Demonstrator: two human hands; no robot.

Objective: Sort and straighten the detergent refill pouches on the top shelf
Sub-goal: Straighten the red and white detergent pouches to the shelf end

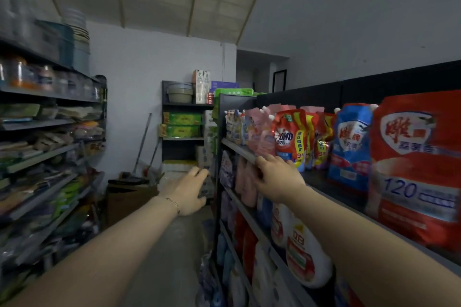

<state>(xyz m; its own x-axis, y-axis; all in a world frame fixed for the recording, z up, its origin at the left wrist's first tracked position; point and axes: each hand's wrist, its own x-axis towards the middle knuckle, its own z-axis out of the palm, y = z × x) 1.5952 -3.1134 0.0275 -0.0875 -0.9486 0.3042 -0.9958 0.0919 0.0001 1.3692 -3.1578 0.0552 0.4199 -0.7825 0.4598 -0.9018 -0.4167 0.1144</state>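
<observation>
Head view: the right hand (277, 177) reaches to the front edge of the top shelf (239, 148), its grip open, fingers stretched forward and holding nothing; the fingertips (259, 160) lie at the shelf lip just below the pink pouches (259, 133) and the red OMO pouch (290, 138), though blur hides whether they touch a pouch. The left hand (189, 189), with a thin bracelet (174, 203) at the wrist, hangs over the aisle away from the shelf, its grip loose, fingers lightly curled round nothing. The pouches stand upright in a crowded row along the front edge, spouted caps at their top corners, several leaning on their neighbours. Beyond the pink ones, toward the far end of the shelf, stand pale blue-and-white pouches (233, 127); behind the OMO pouch are red-and-yellow pouches (321, 142). Nearer the camera stand a blue bag (351, 142) and a large red bag (414, 164) printed "120". Under the top shelf hang rows of bottles, one a white bottle (301, 252) with a red label.
</observation>
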